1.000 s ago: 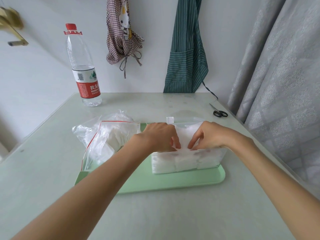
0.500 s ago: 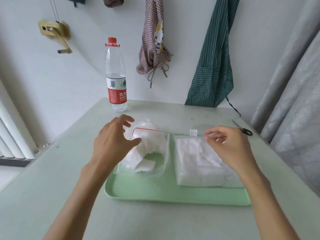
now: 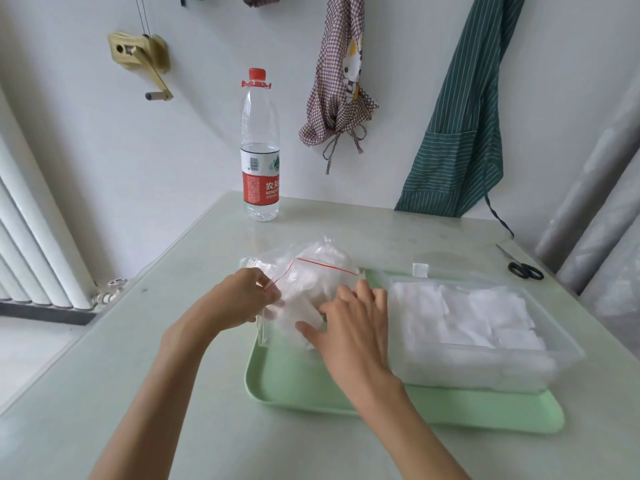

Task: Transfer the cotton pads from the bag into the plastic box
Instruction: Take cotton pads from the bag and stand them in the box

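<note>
- My right hand (image 3: 349,327) reaches forward and to the left from the lower middle, palm down, fingers spread and laid flat against the near side of the bag (image 3: 311,289); it grips nothing
- My left hand (image 3: 239,299) comes in from the lower left, wrist bent, thumb and forefinger pinching the bag's left edge at the red seal line
- The green tray (image 3: 346,396) lies on the pale table (image 3: 173,393), its long axis running left to right; the bag's near part rests on the tray's left end, its far part over the table just beyond
- The bag is clear and crumpled, its red-lined mouth running from my left fingers up and to the right; a loose clump of white cotton pads (image 3: 304,296) shows through the plastic
- The plastic box (image 3: 568,344) sits on the tray's right part, just beside the bag, long axis left to right; it is open-topped and packed with white pads in flat stacked layers up to about the rim
- Further back, black-handled scissors (image 3: 524,270) lie near the table's right edge; a water bottle (image 3: 259,157) stands upright at the far edge, well apart from the tray
</note>
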Motion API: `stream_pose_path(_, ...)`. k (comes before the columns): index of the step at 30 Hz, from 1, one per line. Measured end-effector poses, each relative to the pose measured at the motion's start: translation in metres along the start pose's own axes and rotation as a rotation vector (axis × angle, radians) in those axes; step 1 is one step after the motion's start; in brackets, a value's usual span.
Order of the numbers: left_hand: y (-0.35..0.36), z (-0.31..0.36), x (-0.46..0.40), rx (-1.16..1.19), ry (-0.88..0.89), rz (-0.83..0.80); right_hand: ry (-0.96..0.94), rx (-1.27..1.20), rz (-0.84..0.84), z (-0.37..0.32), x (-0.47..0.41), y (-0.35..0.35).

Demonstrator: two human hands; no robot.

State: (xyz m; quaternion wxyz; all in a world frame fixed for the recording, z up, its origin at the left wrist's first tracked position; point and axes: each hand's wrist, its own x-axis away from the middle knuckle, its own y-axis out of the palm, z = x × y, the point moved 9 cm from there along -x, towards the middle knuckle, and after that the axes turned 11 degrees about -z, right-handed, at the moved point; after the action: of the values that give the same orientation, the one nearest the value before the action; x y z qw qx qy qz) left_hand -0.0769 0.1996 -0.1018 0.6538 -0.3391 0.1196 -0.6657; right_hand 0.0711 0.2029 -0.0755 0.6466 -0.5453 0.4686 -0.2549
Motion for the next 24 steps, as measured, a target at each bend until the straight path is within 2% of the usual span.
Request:
stream_pose_path(3, 0.002, 0.002, 0.001, 0.062, 0.002, -0.015, -0.002, -0.036, 0.019, -0.005, 0.001, 0.005)
stream_pose_path(8, -0.004, -0.005, -0.003, -0.018, -0.046, 0.059, -0.056, -0.252, 0.074, 0.010, 0.002, -0.006)
stream_pose_path(12, -0.008, 0.000, 0.000, -0.212, -0.099, 0.147, -0.160, -0.469, -0.044, 0.021, 0.001, -0.012)
stream_pose_path(16, -0.018, 0.009, 0.013, -0.297, -0.108, 0.268, -0.078, -0.709, -0.107, 0.038, 0.003, -0.023)
stream_pose_path(19, -0.024, 0.016, 0.019, -0.274, -0.043, 0.306, -0.021, -0.827, -0.090, 0.045, 0.002, -0.030)
stream_pose_path(24, -0.034, 0.044, 0.031, -0.061, 0.195, 0.297, 0.093, -1.229, -0.165, 0.059, 0.001, -0.029)
